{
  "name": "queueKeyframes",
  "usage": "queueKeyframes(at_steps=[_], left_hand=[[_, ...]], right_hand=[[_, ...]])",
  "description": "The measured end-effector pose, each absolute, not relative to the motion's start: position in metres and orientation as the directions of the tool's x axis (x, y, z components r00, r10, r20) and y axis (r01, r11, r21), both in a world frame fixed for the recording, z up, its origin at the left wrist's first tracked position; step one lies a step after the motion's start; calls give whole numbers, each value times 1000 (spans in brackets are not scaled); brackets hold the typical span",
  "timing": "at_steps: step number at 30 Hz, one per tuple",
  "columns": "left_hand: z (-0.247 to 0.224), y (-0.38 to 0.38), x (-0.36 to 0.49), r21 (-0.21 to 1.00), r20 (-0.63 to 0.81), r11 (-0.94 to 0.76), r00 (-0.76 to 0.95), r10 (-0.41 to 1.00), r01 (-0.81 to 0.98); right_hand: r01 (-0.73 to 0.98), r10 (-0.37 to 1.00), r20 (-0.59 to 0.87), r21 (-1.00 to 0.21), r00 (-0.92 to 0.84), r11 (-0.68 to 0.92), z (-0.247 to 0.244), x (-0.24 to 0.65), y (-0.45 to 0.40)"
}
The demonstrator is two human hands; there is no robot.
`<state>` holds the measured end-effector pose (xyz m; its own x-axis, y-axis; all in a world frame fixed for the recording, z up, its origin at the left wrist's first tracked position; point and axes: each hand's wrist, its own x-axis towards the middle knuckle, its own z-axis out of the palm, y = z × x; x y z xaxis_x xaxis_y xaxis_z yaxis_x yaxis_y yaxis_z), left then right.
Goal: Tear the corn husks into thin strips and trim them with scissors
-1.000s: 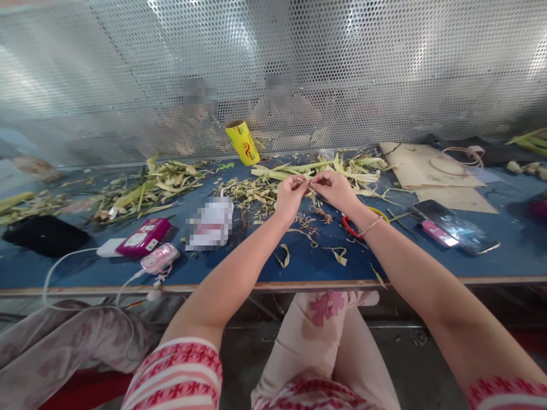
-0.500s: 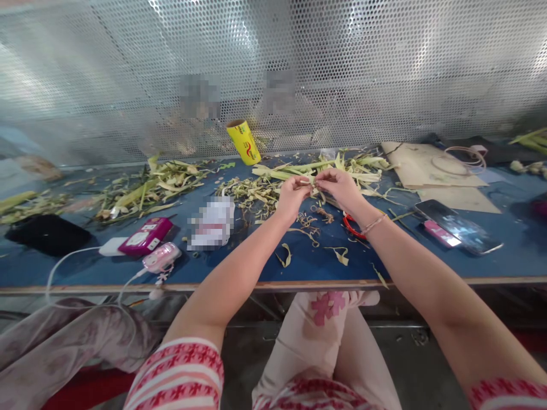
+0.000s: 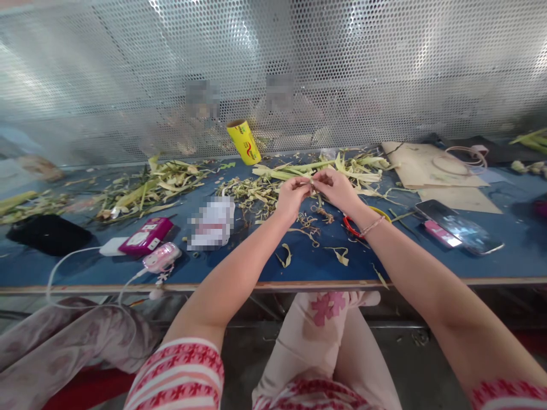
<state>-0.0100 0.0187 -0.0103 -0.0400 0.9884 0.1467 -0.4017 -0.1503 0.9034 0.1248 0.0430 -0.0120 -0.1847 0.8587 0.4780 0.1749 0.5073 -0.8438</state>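
Note:
My left hand (image 3: 294, 196) and my right hand (image 3: 335, 188) meet over the middle of the blue table, fingertips pinched close together. Between them is a small pale piece of plant (image 3: 311, 181), mostly hidden by the fingers. Just behind my hands lie long pale-green stalks and leaves (image 3: 294, 169). A heap of short trimmed plant bits (image 3: 252, 193) spreads to the left of my left hand. Under my right wrist, partly covered, rests a tool with red and yellow loop handles (image 3: 351, 226); its blades are hidden.
A yellow cardboard roll (image 3: 244, 142) stands tilted by the perforated metal screen (image 3: 128, 74). To the left are a purple box-shaped device (image 3: 145, 236), a pink gadget (image 3: 161, 257) and a black pouch (image 3: 48, 234). On the right lie a phone (image 3: 459, 226) and brown cardboard (image 3: 427, 165). Another person's legs (image 3: 77, 336) show lower left.
My fingertips have shifted slightly and drawn closer around the small plant piece. My right forearm has moved a little, showing more of the yellow handle. The things on the table stay put.

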Motion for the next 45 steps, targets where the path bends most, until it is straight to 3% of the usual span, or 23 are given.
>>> queueKeyframes(at_steps=[23, 32, 35, 38, 41, 45], left_hand=[[-12, 16, -9, 910, 178, -162, 7, 984, -383], [-10, 14, -8, 903, 234, -207, 28, 972, -376], [-16, 19, -11, 908, 326, -296, 54, 944, -297], [-21, 25, -15, 869, 489, -486, 10, 872, -88], [-24, 28, -18, 727, 674, -667, 19, 738, 162], [-21, 23, -20, 557, 784, -780, 128, 607, 286]], right_hand=[[-5, 914, 390, -920, -109, 392, -16, 121, 44], [104, 899, 429, -894, -87, 437, -11, 124, 41], [100, 899, 430, -894, -86, 437, -10, 123, 41], [-48, 933, 355, -934, -60, 353, -9, 121, 40], [-202, 966, 257, -948, -40, 244, -6, 118, 37], [-265, 967, 244, -939, -66, 219, -4, 118, 33]])
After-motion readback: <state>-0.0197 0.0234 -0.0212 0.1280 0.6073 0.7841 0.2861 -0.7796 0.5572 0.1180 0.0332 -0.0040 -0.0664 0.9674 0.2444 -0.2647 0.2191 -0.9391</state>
